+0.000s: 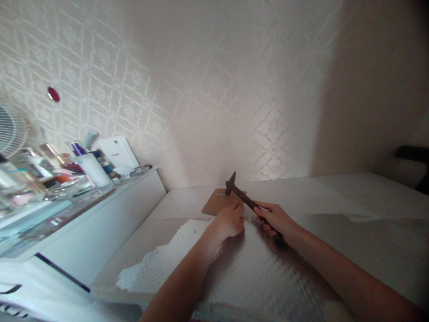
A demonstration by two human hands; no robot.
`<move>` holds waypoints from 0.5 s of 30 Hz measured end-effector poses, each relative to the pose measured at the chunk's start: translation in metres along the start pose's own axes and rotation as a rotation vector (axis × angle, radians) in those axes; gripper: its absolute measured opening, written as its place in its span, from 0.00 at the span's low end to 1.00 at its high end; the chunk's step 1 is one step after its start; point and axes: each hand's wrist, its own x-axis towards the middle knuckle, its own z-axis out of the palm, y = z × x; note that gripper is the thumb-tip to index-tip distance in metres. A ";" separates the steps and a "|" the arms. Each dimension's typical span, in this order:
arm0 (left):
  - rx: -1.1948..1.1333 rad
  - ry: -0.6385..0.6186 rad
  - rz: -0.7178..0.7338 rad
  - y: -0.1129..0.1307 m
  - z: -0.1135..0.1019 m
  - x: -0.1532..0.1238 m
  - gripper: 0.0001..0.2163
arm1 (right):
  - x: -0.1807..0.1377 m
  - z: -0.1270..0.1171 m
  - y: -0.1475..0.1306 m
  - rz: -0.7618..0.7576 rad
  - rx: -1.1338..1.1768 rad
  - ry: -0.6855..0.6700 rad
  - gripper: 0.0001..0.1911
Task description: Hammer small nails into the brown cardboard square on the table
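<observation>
My right hand (273, 220) is wrapped round the dark handle of a hammer (248, 200). The hammer's head is over the far part of a thin brown board (217, 203), beside a row of small pale marks; whether it touches the board I cannot tell. My left hand (231, 220) is on the near right edge of that board, its fingers bent over the surface and gripping it. Anything under those fingers is hidden. A white textured sheet (261, 264) with a ragged edge spreads beneath both forearms.
On the left, a white cabinet (110, 223) carries crowded bottles, a white cylinder (95, 170) and a white box (119, 152). A fan (11, 127) stands at the far left. The patterned wall (214, 89) rises behind the pale work surface (301, 192). A dark object (412, 153) sticks in at right.
</observation>
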 end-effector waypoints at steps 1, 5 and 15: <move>0.000 0.001 0.000 0.000 0.000 0.000 0.23 | 0.000 0.000 0.000 0.003 -0.007 -0.003 0.21; 0.005 0.006 -0.006 0.000 -0.001 -0.001 0.22 | 0.004 -0.004 0.001 -0.077 -0.148 0.071 0.23; 0.010 0.016 0.021 0.001 -0.001 -0.003 0.22 | -0.001 -0.030 -0.014 -0.285 -1.085 0.520 0.22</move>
